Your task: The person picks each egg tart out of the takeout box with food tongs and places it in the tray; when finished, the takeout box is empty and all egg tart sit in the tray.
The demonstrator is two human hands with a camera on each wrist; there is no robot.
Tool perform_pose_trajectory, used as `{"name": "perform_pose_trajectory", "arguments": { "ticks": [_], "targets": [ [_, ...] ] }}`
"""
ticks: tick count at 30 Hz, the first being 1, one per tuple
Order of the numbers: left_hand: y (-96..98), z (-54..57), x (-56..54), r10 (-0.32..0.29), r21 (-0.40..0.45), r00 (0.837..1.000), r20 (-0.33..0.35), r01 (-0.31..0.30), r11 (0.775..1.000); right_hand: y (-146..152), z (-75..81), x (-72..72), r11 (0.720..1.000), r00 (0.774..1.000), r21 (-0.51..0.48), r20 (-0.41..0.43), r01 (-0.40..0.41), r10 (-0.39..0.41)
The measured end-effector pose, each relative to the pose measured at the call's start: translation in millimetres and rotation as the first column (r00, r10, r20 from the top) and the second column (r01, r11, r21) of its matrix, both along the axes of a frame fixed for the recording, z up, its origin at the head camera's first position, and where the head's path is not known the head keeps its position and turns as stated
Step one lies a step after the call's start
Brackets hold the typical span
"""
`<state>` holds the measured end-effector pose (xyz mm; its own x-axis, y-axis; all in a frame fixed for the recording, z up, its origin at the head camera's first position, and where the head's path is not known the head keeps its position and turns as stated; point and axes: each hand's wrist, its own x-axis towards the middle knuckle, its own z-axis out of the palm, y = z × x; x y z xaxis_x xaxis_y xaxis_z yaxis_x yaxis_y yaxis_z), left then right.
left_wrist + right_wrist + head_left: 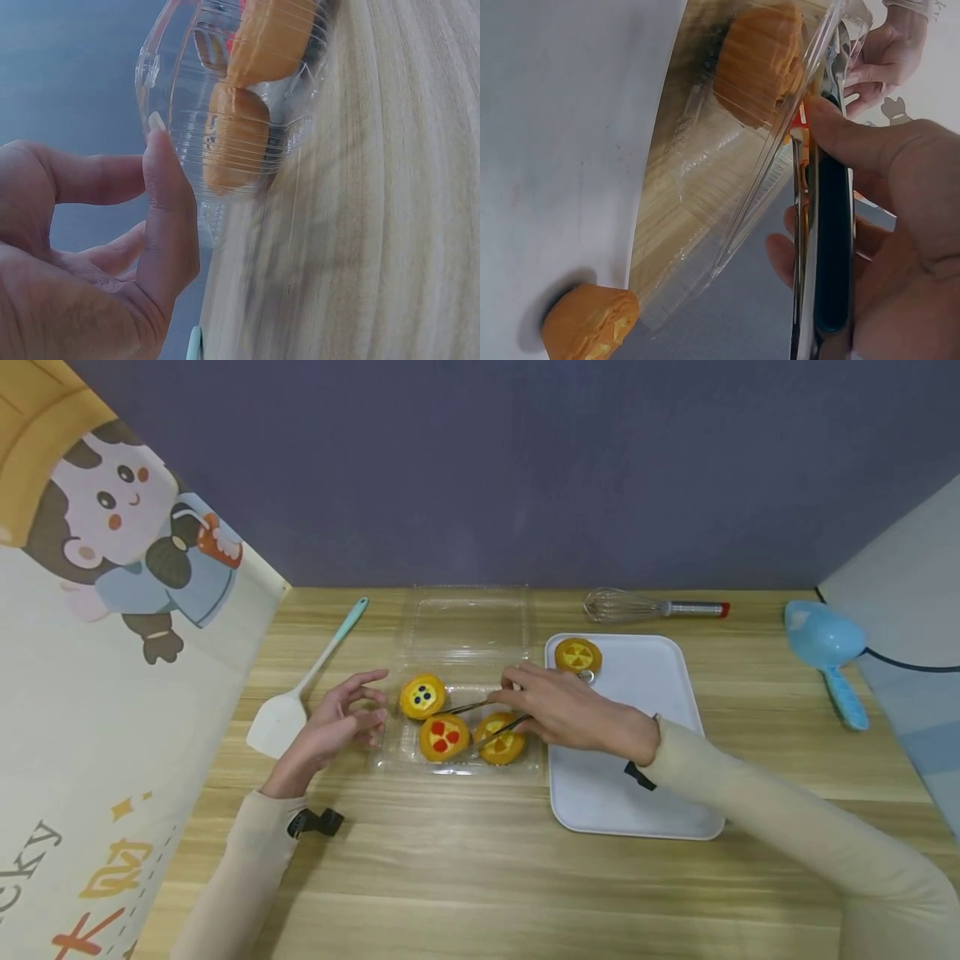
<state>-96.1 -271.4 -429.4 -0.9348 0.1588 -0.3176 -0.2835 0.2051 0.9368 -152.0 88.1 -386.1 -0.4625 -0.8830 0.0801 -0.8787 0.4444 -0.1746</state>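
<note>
The right hand (551,706) pinched teal-handled tongs (832,247), their arms astride the red-topped tart (442,737) at the plastic clamshell's (480,768) near edge. The left hand (337,722) stood loosely spread by its left edge (touching or not, I couldn't tell). A yellow-topped tart (578,654) sat at the white tray's (626,785) far left corner.

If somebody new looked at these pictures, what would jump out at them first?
Probably the big cartoon figure on the wall at the head view's left. Next, the three bright tarts with red, yellow and dark toppings in the open clear box, where the right hand holds tongs over them. A fourth tart stands out near the white tray's far left corner.
</note>
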Motion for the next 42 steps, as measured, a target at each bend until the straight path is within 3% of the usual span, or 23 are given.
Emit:
{"name": "perform_pose_trajectory", "arguments": {
  "ticks": [21,28,42],
  "targets": [
    [2.7,0.2,1.0,-0.005,-0.018,1.000,-0.010,0.005,1.000,10.2,-4.7,8.3,0.999,0.999,-0.030,-0.019,0.038,-0.039],
    [1.9,1.0,1.6,-0.005,-0.025,1.000,-0.010,0.005,1.000,15.7,-4.3,11.8,0.997,0.997,-0.058,-0.063,0.049,-0.052],
    [3.1,0.5,2.0,-0.008,-0.018,1.000,-0.006,0.008,1.000,39.3,-0.8,14.7,0.987,0.985,-0.105,-0.109,0.119,-0.130]
  ]
}}
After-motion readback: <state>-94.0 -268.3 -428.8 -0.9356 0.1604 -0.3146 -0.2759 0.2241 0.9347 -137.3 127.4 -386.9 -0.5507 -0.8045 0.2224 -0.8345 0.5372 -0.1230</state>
